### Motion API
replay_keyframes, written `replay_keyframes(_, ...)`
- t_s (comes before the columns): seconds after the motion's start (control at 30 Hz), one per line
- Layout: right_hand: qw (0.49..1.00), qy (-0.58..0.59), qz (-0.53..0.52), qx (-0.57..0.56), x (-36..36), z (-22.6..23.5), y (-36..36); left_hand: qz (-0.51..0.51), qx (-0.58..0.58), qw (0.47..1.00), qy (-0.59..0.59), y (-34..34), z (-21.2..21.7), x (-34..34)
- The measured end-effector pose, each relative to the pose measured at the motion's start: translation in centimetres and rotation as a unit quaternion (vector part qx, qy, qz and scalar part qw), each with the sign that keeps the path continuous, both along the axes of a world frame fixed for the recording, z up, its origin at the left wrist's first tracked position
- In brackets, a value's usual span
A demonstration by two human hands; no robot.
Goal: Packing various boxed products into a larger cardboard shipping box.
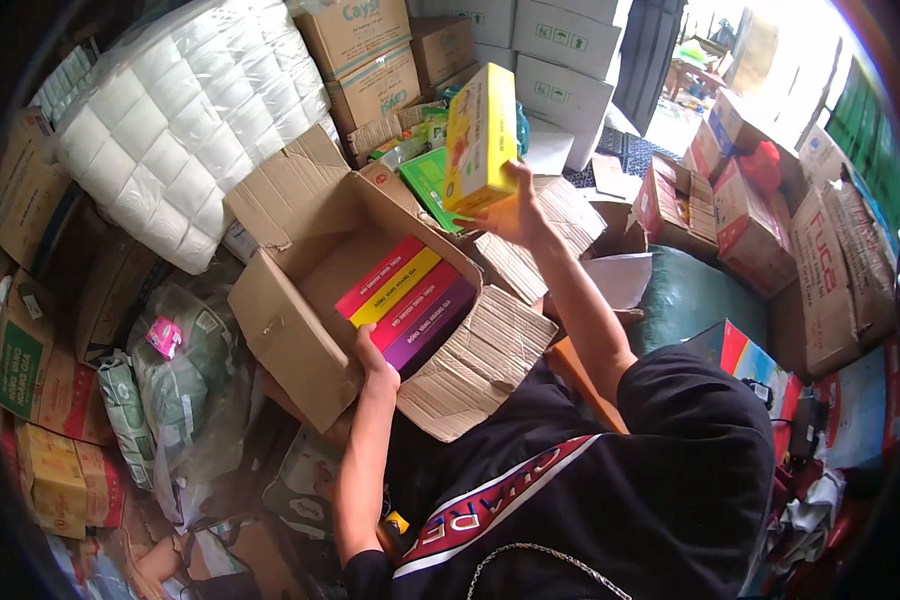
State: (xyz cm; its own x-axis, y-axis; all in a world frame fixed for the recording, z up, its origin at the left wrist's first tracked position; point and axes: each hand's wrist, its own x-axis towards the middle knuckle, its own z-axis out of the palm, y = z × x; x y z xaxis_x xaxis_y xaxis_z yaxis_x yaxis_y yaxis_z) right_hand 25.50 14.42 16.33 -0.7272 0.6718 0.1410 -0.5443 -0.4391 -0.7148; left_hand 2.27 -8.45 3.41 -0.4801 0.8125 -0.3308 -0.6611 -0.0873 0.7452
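Right fingers (521,188) curl around a yellow rectangular cardboard box (482,130); left fingers (368,348) (partly hidden, opening indeterminate) touch a multicoloured row of rectangular boxes (415,300) beside them.

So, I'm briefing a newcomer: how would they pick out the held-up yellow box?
Find the open brown carton near the middle of the view. Just past its upper-right side, the person's right hand holds up the bright yellow box. Unlike the yellow box inside the carton, between red and magenta ones, this one is raised outside it.
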Motion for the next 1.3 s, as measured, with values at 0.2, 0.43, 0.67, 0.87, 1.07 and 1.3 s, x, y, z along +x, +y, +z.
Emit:
replay_keyframes(0.2, 0.995, 0.058, 0.070, 0.032, -2.3, -3.0, -6.4, 0.013, 0.046, 0.999, 0.022, 0.1, -0.7, -0.8)
replay_keyframes(0.43, 0.982, -0.024, 0.168, -0.080, -6.1, -8.2, -13.5, 0.097, 0.058, 0.878, 0.465, -0.4, 0.2, 1.0)
replay_keyframes(0.67, 0.990, -0.062, 0.118, 0.043, -6.1, -9.2, -14.9, 0.028, 0.168, 0.875, 0.453, -2.1, 2.8, 5.4)
replay_keyframes(0.87, 0.979, -0.128, 0.133, 0.089, -4.8, -10.9, -13.7, 0.002, 0.204, 0.865, 0.458, -2.4, 3.8, 6.2)
replay_keyframes(1.07, 0.978, -0.034, 0.194, -0.065, -4.3, -9.5, -13.9, -0.009, 0.200, 0.850, 0.488, -2.4, 4.0, 6.5)
replay_keyframes(1.3, 0.969, -0.087, 0.126, -0.193, -4.8, -9.1, -14.0, 0.002, 0.181, 0.817, 0.548, -2.6, 2.9, 5.5)
